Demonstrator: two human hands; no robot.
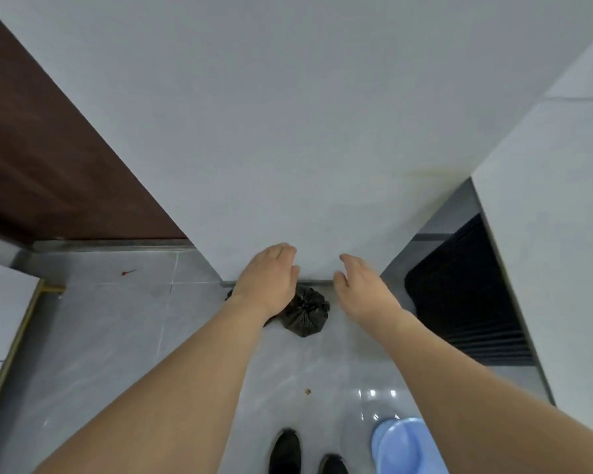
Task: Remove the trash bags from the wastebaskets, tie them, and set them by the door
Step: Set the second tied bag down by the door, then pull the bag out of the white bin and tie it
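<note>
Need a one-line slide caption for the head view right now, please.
Both hands, left hand and right hand, hover open above a tied black trash bag on the grey floor at the wall's foot.

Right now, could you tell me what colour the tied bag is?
Black, clearest in the head view: trash bag.

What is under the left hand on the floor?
A tied black trash bag sits on the tiled floor at the wall's foot. The left hand and wrist cover its left part; more dark plastic shows beyond.
</note>
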